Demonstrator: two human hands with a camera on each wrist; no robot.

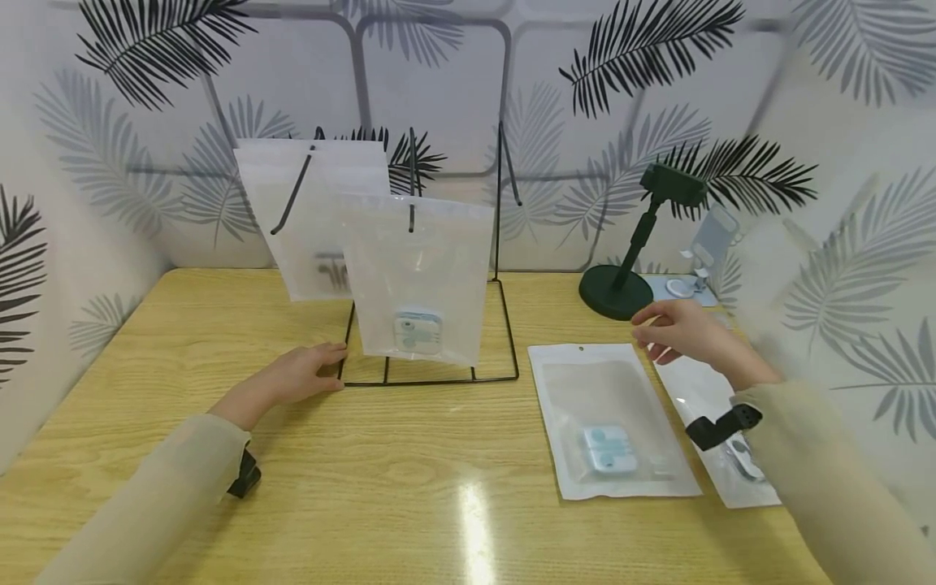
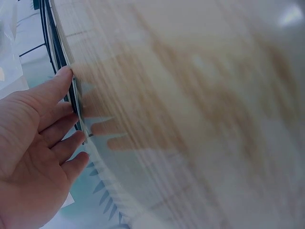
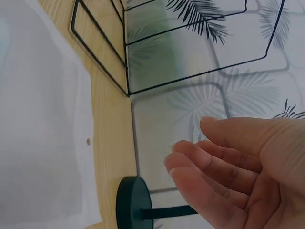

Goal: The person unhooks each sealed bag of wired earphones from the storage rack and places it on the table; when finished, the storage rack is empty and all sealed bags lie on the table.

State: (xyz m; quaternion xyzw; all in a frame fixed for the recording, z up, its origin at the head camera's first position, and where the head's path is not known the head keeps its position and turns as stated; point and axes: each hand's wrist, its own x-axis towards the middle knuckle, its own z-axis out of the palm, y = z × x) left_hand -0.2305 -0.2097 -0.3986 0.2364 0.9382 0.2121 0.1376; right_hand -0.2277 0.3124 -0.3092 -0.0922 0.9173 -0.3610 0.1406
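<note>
A black wire display rack stands on the wooden table. My left hand is at the front left corner of its base, fingertips touching the wire; in the left wrist view the thumb and fingers lie spread along the rack's edge. My right hand is raised at the right, fingers loosely bent with nothing between them. Beneath and beside it lie a white pouch with a pale blue-and-white case inside and a second, narrower white pouch, partly hidden by the right arm.
Two white pouches hang from the rack's hooks: a front pouch with a small case inside and a rear pouch behind it. A dark green stand and a light blue phone holder are at the back right, against a leaf-patterned wall.
</note>
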